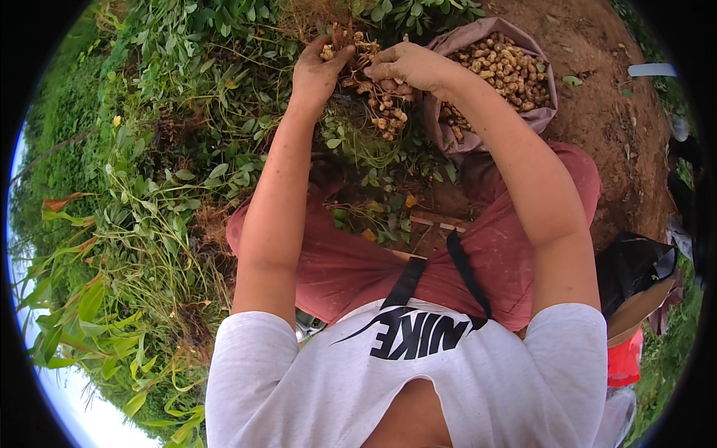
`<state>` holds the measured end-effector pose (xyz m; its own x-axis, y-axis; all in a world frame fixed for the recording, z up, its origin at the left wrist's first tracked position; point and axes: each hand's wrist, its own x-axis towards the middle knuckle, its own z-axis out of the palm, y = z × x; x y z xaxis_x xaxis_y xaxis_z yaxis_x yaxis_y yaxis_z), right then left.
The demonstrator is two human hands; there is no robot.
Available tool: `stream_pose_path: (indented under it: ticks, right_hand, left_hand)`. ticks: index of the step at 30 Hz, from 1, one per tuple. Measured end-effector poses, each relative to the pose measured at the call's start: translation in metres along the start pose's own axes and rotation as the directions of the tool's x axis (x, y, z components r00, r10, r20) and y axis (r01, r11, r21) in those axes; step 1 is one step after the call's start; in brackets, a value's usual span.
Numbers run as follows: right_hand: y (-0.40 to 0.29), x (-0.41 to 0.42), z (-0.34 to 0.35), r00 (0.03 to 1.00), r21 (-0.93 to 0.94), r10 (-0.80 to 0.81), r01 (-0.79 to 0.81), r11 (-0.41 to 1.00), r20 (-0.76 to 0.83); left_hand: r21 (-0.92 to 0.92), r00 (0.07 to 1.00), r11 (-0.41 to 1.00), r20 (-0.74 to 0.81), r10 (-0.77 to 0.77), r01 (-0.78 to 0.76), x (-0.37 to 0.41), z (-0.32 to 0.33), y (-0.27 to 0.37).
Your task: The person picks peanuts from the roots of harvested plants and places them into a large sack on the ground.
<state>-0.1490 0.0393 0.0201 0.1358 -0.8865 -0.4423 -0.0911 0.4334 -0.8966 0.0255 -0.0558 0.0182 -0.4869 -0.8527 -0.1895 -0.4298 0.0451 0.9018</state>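
My left hand (322, 67) is closed around the roots of a pulled peanut plant, near the top of the view. Clusters of peanut pods (386, 115) hang from those roots to the right and below it. At the right side of the cluster, my right hand (406, 67) has its fingers bent over several peanut pods, some showing under the palm. Just beyond my right forearm stands a woven sack (540, 119) with its mouth rolled open, holding many peanuts (507, 70) in the shell; the forearm partly covers it.
Piled peanut plants (185, 185) with leaves and roots lie to the left. Bare brown soil (594, 112) runs along the right. A black bag (630, 269) and a red bag (624, 358) are at the lower right. A wooden piece (437, 219) lies between my knees.
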Motion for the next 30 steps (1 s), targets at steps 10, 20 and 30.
stream_pose_path:
  ticks: [10, 20, 30]
  right_hand:
    - [0.014, -0.002, 0.04, 0.87, -0.76, -0.424, 0.093, 0.643, -0.253]
    - [0.016, 0.012, 0.006, 0.778, -0.749, -0.594, 0.267, 0.606, -0.204]
    - [0.027, 0.014, 0.002, 0.851, -0.691, -0.458, 0.17, 0.702, -0.257]
  left_hand:
    - [-0.053, 0.983, 0.995, -0.159, -0.091, 0.083, 0.001, -0.007, -0.002]
    - [-0.071, 0.992, 0.997, 0.121, 0.046, -0.038, -0.01, -0.004, 0.012]
    - [0.369, 0.889, 0.813, 0.101, 0.446, -0.45, -0.004, 0.003, -0.007]
